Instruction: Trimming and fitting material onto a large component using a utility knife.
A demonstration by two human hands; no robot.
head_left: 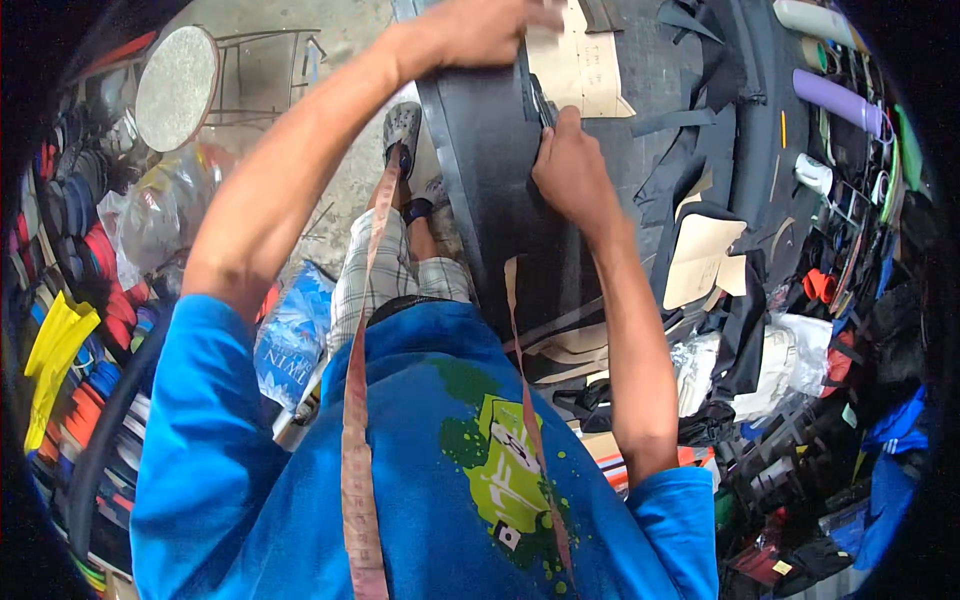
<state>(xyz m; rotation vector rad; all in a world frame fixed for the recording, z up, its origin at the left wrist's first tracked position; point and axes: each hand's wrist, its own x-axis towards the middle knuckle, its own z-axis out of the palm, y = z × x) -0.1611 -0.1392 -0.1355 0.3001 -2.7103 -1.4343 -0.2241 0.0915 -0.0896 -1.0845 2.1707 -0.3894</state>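
Black sheet material (500,150) covers the work table, with a tan card pattern (590,70) lying on it at the top. My left hand (480,32) reaches over the near side of this pattern; its blurred fingers stretch out toward the card, partly cut off by the picture's edge. Just below the pattern, my right hand (577,170) is closed around dark scissors (541,100), whose blades point away from me along the pattern's left edge. A pink tape measure (356,440) hangs round my neck, both ends dangling.
Black offcuts (680,140) and another tan card piece (705,260) lie to the right. Rolls, including a purple one (835,100), and piled materials line the far right. Leftward are a round-topped stool (177,88), a clear plastic bag (165,205) and stacked coloured materials (85,240).
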